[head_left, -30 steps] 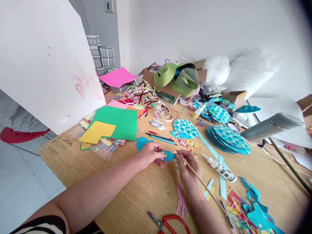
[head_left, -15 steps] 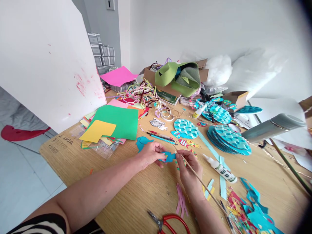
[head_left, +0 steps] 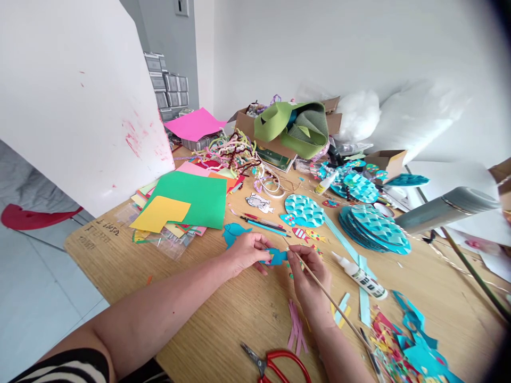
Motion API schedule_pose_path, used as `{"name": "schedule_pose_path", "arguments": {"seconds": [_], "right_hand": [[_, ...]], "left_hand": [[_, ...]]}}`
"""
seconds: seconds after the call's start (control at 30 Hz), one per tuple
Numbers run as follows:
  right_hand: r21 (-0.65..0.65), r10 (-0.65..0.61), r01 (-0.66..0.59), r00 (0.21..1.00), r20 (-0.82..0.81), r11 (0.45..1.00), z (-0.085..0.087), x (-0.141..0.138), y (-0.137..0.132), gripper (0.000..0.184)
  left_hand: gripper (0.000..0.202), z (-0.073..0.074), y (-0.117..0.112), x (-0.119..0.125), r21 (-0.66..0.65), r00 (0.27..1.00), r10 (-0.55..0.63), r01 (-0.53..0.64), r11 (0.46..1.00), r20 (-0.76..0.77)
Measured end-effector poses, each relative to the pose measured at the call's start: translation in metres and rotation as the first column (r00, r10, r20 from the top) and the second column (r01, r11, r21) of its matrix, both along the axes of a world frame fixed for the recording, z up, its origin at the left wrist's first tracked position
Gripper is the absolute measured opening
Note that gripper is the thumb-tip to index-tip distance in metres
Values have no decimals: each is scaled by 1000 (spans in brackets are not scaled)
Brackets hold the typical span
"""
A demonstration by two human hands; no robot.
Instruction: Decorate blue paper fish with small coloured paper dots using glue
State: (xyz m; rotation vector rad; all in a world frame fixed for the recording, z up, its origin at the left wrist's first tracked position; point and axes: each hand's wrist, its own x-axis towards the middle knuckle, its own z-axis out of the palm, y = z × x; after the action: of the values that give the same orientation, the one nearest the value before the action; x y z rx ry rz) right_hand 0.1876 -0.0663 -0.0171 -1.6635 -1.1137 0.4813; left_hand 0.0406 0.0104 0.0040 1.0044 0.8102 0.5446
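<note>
Between my two hands is a blue paper fish (head_left: 278,257) with a small pale and yellow patch on it. My left hand (head_left: 250,252) pinches the fish's left part, its fingers closed around the edge. My right hand (head_left: 310,276) is closed on a thin wooden stick (head_left: 328,296), its fingertips at the fish's right end; the stick slants down along my forearm. A second blue paper fish (head_left: 235,234) lies just beyond my left hand. Small patterned paper fish (head_left: 301,234) and a white glue bottle (head_left: 361,276) lie beyond and right of my right hand.
Red-handled scissors (head_left: 275,366) lie at the near edge. Pink paper strips (head_left: 296,329) and coloured scraps (head_left: 389,340) lie nearby. Coloured sheets (head_left: 195,194) are stacked left. Woven blue discs (head_left: 375,229) and a grey flask (head_left: 449,208) stand right. Pencils (head_left: 265,225) lie behind my hands.
</note>
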Motion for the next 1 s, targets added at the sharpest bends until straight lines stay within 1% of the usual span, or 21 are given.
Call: {"name": "schedule_pose_path", "arguments": {"seconds": [0.1, 0.2, 0.27, 0.33, 0.4, 0.43, 0.53, 0.77, 0.9, 1.0], "right_hand": [[8, 0, 0, 999, -35, 1000, 4, -1, 0, 35], [89, -87, 95, 992, -96, 992, 15, 4, 1, 35], [171, -192, 207, 976, -105, 963, 23, 12, 2, 35], [233, -301, 313, 950, -87, 921, 28, 23, 3, 35], [248, -373, 380, 925, -76, 891, 28, 33, 4, 37], [242, -392, 398, 917, -75, 885, 26, 37, 4, 38], [219, -400, 405, 914, -68, 888, 19, 44, 5, 38], [180, -342, 323, 936, 86, 929, 11, 46, 3, 41], [166, -333, 315, 938, 95, 935, 6, 49, 3, 44], [188, -355, 337, 932, 70, 923, 4, 51, 4, 43]], "left_hand": [[25, 0, 0, 0, -2, 1000, 2, -2, 1000, -5], [29, 1, -1, -1, -4, 1000, 8, -8, 1000, 2], [31, 1, -1, -2, -7, 1000, 11, -11, 1000, 5], [30, 0, 0, -2, 11, 1000, 9, -9, 1000, 12], [33, -1, 0, -2, 16, 1000, 11, -11, 1000, 13], [33, -1, 0, -2, 16, 1000, 12, -12, 1000, 15], [33, -2, 1, -2, 14, 1000, 18, -18, 1000, 19], [35, -2, 0, -2, 7, 1000, -3, 3, 1000, 26], [32, -1, 2, -2, -29, 999, -7, 8, 1000, 31], [26, 1, 3, -2, -51, 1000, -7, 8, 999, 21]]}}
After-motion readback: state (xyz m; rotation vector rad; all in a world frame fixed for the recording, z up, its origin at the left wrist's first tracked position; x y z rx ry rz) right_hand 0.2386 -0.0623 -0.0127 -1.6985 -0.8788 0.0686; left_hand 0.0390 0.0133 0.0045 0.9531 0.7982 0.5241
